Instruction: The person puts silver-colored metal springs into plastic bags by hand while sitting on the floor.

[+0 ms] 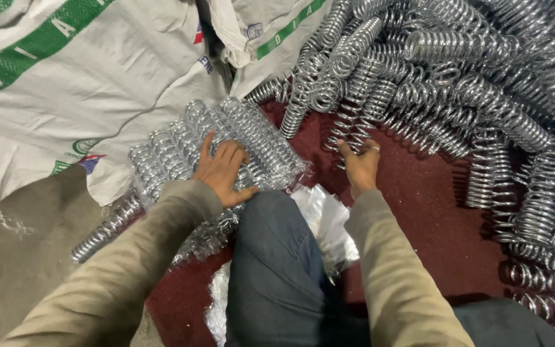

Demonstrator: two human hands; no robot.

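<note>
A person sat on a dark red mat [431, 212] among chrome coil springs, seen from a camera worn on the head. The left hand [223, 170] lay flat, fingers spread and open, pressing down on a bagged bundle [226, 138] of springs laid side by side in clear plastic; it gripped nothing. That bundle sat left of centre, just beyond the person's knee [274, 257], its far-left end touching a white woven sack [85, 83] with green stripes. The right hand [361, 164] reached toward the near edge of a loose pile [457, 77] of springs, its fingers partly curled around the end of one spring [348, 132] at the pile's near edge; how firmly it held could not be told. The pile filled the far right of the scene and ran down the right edge toward the near side. More clear plastic bags [322, 218] lay crumpled between the two forearms, just right of the knee. A single spring [104, 228] rested at the near left, partly on the grey floor [14, 270], beside the left sleeve [130, 270]. A second white sack [271, 32] lay at the far centre, touching the pile. Both sleeves were khaki, the trousers dark blue.
</note>
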